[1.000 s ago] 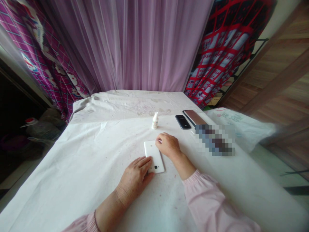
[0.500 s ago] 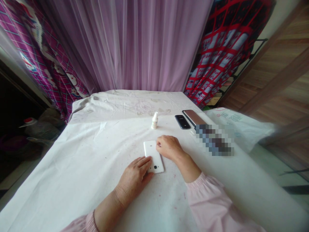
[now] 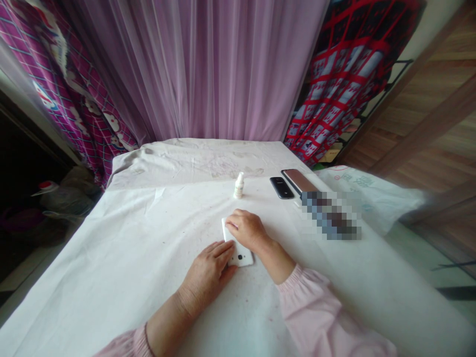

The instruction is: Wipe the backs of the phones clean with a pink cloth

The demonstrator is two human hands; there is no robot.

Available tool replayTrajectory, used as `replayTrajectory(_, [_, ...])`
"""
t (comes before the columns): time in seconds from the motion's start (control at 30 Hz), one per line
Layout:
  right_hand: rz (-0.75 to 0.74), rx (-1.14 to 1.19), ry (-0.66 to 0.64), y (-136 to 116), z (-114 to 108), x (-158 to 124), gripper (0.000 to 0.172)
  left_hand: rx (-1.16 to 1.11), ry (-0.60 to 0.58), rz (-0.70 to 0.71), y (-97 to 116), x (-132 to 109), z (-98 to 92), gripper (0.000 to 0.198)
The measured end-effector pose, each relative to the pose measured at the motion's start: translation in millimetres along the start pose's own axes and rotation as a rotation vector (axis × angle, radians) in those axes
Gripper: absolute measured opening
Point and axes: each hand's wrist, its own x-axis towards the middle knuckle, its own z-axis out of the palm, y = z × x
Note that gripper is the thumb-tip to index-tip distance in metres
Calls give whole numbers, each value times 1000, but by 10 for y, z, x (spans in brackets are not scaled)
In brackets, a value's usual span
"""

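White-backed, one phone [image 3: 245, 253] lies beneath two hands [image 3: 207, 265] [image 3: 248, 229].

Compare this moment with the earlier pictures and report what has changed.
The right hand has slid left across the far end of the white phone; whether its grip holds anything is hidden. The left hand still rests on the phone; phone, white bottle and black phone stayed put.

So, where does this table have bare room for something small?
Cloth lies bare left of the left hand and between the bottle and black phone. It is crowded around the white phone, under the right hand, and right of the black phone.
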Motion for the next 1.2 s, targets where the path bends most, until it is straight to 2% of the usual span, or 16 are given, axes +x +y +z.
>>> replayTrajectory(0.2, [-6, -23, 116, 21, 172, 59, 21, 12, -4, 5, 2, 5, -8, 32])
replayTrajectory(0.6, [148, -81, 135, 74, 171, 81, 22, 28, -18, -16, 12, 8, -5, 33])
replayTrajectory(0.8, [226, -87, 96, 142, 77, 48, 21, 27, -2, -11, 15, 2, -10, 32])
replayTrajectory(1.07, [360, -24, -44, 297, -134, 2, 20, 28, -4, -16, 2, -12, 5, 32])
replayTrajectory(1.2, [333, -47, -45, 320, -145, -15, 20, 35, -10, -9, -5, -15, 11, 33])
